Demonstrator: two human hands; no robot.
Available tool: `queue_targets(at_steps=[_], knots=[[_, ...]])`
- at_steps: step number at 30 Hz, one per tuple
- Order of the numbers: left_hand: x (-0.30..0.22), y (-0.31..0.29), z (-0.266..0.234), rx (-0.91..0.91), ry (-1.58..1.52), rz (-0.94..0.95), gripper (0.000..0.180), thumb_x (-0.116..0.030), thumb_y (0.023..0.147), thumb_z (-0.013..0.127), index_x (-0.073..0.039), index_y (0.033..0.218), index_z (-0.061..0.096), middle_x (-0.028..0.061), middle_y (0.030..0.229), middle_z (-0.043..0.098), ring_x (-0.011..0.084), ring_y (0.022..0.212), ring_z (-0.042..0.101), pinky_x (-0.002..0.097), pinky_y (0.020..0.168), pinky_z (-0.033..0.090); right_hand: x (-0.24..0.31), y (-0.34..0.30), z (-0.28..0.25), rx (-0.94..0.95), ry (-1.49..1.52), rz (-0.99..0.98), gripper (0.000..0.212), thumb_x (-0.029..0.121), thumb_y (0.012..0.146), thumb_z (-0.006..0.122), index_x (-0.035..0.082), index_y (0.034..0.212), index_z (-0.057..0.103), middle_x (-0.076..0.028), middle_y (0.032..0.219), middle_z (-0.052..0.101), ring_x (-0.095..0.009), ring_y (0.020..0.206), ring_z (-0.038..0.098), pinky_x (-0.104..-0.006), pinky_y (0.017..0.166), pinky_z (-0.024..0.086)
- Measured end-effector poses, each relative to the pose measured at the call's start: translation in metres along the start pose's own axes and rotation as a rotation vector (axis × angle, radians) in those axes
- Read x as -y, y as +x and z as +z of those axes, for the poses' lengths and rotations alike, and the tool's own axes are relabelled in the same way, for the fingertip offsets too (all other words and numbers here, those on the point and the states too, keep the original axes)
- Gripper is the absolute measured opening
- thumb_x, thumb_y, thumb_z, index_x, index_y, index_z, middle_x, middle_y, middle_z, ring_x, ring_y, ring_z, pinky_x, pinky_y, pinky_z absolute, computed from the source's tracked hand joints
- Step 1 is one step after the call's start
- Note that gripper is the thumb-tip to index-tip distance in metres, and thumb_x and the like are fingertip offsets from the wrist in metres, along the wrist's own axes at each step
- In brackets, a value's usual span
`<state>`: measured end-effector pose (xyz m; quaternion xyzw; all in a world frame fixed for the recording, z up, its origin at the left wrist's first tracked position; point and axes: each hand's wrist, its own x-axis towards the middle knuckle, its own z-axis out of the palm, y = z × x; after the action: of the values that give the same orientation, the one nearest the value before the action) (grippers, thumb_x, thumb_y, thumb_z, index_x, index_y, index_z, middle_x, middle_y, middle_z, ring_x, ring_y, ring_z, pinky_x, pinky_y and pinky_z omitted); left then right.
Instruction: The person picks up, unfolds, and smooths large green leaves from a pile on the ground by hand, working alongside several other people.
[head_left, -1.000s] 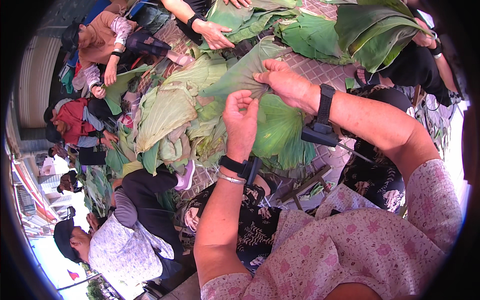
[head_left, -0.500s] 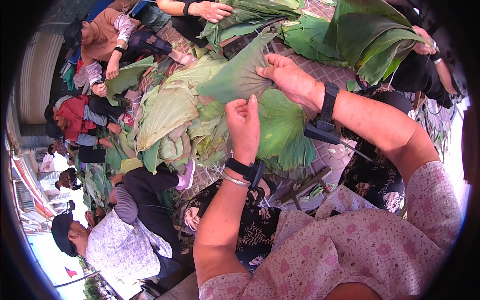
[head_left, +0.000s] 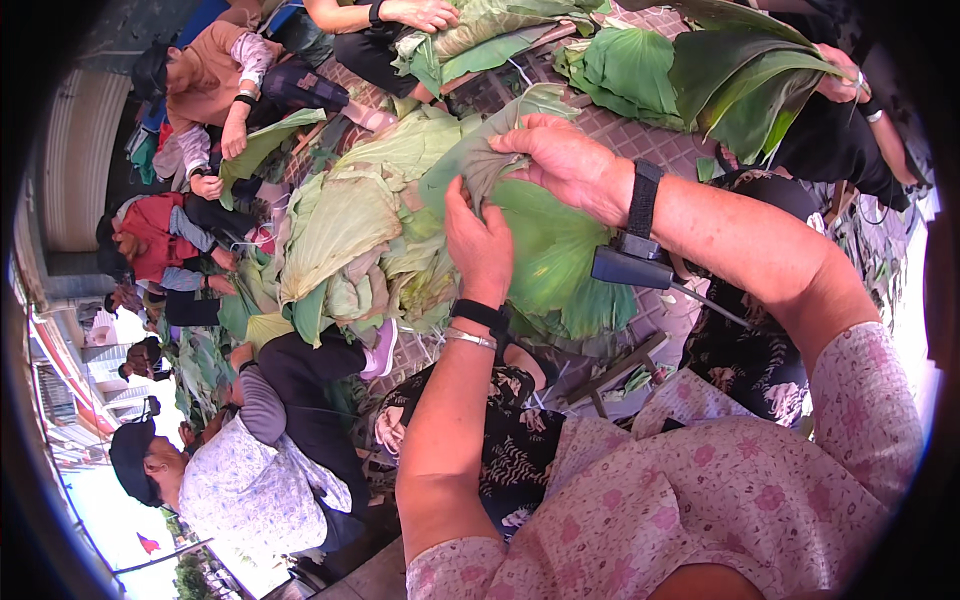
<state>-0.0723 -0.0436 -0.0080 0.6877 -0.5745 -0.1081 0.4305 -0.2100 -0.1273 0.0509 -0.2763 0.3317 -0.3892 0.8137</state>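
A large grey-green lotus leaf (head_left: 485,164) is held up between my two hands, its lower part bunched into folds. My right hand (head_left: 570,168) pinches it from the right, thumb toward the fold. My left hand (head_left: 477,245) grips the near edge of the same leaf from below, fingers upward; its exact hold is partly hidden. Just under my hands, a broad bright green lotus leaf (head_left: 548,245) lies on other leaves. To the left is a heap of pale, yellowing lotus leaves (head_left: 345,235).
A person at the upper right holds a thick stack of green leaves (head_left: 735,85); another at the top rests a hand on a leaf pile (head_left: 500,35). Several people sit along the left, among them one in a floral top (head_left: 255,490). A wooden frame (head_left: 620,372) stands near my knees on brick paving.
My left hand has risen and closed on the leaf. The leaf's lower part is now folded and crumpled between both hands; my right hand has shifted slightly left.
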Motion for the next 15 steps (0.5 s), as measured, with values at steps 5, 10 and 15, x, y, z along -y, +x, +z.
queue_targets(at_steps=[5, 10, 15], knots=[[0.022, 0.001, 0.000, 0.116, -0.404, -0.130, 0.047, -0.012, 0.083, 0.061, 0.000, 0.126, 0.044, 0.0244, 0.114, 0.056, 0.0370, 0.105, 0.056, 0.0416, 0.092, 0.043, 0.009, 0.008, -0.003, 0.011, -0.030, -0.044, 0.012, 0.002, 0.084, 0.064, 0.003, 0.090, 0.054, -0.006, 0.090, 0.065, -0.017, 0.084, 0.064, -0.0331, 0.075, 0.054], [-0.008, -0.001, 0.004, 0.051, -0.006, 0.007, 0.044, -0.012, 0.083, 0.061, 0.002, 0.122, 0.046, 0.0218, 0.107, 0.060, 0.0352, 0.100, 0.059, 0.0403, 0.087, 0.046, -0.009, 0.012, -0.005, -0.061, -0.033, -0.020, 0.018, 0.002, 0.082, 0.066, 0.002, 0.094, 0.052, -0.008, 0.088, 0.063, -0.017, 0.080, 0.063, -0.0298, 0.073, 0.053], [0.005, 0.000, 0.003, 0.063, -0.018, -0.025, 0.039, -0.009, 0.085, 0.058, 0.002, 0.121, 0.049, 0.0226, 0.102, 0.061, 0.0334, 0.095, 0.061, 0.0385, 0.082, 0.047, -0.017, 0.006, 0.005, -0.063, -0.209, -0.066, 0.022, 0.005, 0.082, 0.068, 0.003, 0.095, 0.051, -0.006, 0.088, 0.061, -0.015, 0.077, 0.059, -0.0286, 0.069, 0.049]])
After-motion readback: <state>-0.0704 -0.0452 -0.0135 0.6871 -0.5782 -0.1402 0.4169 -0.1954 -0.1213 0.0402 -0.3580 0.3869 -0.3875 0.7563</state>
